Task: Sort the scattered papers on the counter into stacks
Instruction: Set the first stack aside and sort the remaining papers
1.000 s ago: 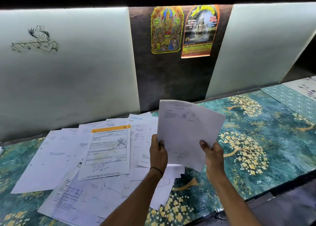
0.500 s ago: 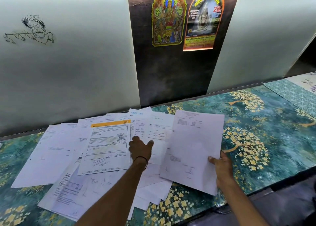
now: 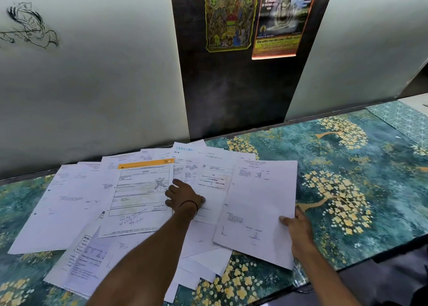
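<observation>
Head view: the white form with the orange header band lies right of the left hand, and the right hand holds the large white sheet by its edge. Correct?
Not quite. The head view shows the white form with the orange header band lying left of the left hand, not right. The right hand does hold the large white sheet by its edge.
</observation>
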